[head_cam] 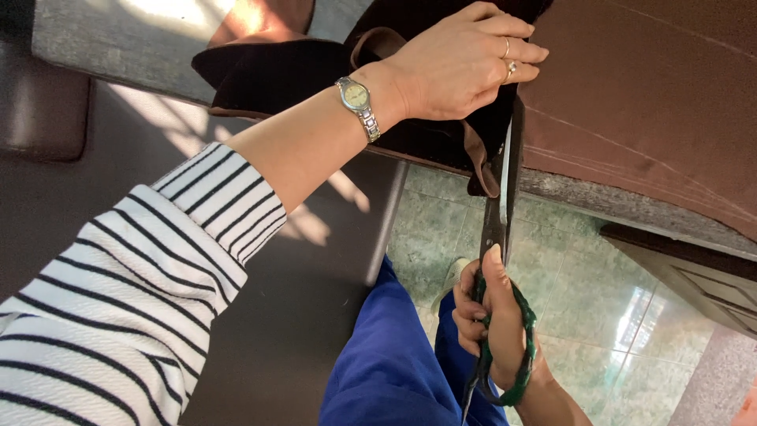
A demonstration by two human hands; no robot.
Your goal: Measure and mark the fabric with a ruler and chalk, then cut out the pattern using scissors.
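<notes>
My left hand (461,67) presses down on brown fabric (654,102) at the table's edge, fingers curled over the cloth; a wristwatch and rings show on it. My right hand (493,319) grips large scissors with green-wrapped handles (520,347), the thumb laid along the shank. The long blades (505,185) point up into the fabric edge, just under my left fingers. A dark, almost black, fabric piece (276,79) lies under my left wrist.
A dark grey surface (315,268) sits below my left arm. A stone table edge (583,197) runs under the brown cloth. Green tiled floor (599,300) lies below, with my blue trouser legs (394,355) and a shoe (453,276). A wooden piece (694,276) is at right.
</notes>
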